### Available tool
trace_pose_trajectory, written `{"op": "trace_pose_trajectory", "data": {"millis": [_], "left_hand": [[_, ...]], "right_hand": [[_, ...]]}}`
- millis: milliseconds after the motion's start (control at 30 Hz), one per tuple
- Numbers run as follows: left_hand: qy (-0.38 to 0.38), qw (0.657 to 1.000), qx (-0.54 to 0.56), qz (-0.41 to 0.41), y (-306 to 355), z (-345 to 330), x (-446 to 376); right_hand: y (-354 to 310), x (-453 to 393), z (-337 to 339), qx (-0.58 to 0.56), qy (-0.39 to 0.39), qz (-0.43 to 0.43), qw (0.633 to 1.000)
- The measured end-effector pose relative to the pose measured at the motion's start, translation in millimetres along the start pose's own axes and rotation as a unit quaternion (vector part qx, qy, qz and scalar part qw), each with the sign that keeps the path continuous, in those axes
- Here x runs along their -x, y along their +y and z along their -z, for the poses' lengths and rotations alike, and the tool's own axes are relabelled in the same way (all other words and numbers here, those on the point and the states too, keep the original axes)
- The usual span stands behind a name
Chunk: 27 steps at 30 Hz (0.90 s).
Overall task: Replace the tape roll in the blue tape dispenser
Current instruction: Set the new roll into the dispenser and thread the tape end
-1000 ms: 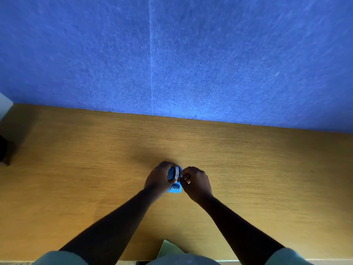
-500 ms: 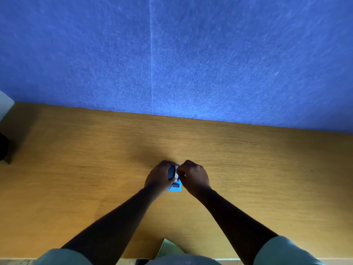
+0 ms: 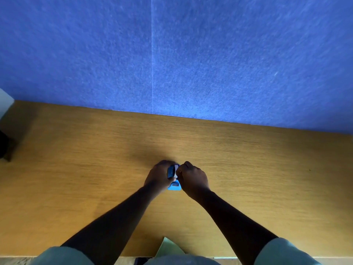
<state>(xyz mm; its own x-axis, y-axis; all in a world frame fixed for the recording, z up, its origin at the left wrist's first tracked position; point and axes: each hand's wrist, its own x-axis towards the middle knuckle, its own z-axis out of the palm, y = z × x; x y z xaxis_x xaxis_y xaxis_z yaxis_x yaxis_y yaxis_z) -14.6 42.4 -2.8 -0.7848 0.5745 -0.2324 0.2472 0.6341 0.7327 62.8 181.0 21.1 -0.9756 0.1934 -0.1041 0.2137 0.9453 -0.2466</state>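
Note:
The small blue tape dispenser rests on the wooden desk, its cutter end toward me. My left hand is wrapped around its left side. My right hand presses against its right side, fingers curled at the top over the tape roll, of which only a pale sliver shows between the hands. Most of the dispenser's body is hidden by both hands.
A blue felt partition rises along the desk's far edge. A dark object stands at the far left edge. A green paper corner lies at the near edge by my body.
My right hand has moved in against the dispenser and closed over its top, covering the tape roll that showed earlier. The left hand has kept its hold.

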Motion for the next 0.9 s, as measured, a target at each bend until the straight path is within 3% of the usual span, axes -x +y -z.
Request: {"op": "trace_pose_trajectory", "data": {"millis": [567, 900], "left_hand": [[-0.118, 0.993, -0.02, 0.01, -4.3, 10.8, -0.7], [-0.096, 0.995, -0.029, 0.028, 2.2, 10.9, 2.5]], "right_hand": [[-9.2, 25.7, -4.7, 0.03, 0.003, 0.007, 1.0], [-16.9, 48.8, -6.8, 0.016, 0.016, 0.012, 1.0]]}}
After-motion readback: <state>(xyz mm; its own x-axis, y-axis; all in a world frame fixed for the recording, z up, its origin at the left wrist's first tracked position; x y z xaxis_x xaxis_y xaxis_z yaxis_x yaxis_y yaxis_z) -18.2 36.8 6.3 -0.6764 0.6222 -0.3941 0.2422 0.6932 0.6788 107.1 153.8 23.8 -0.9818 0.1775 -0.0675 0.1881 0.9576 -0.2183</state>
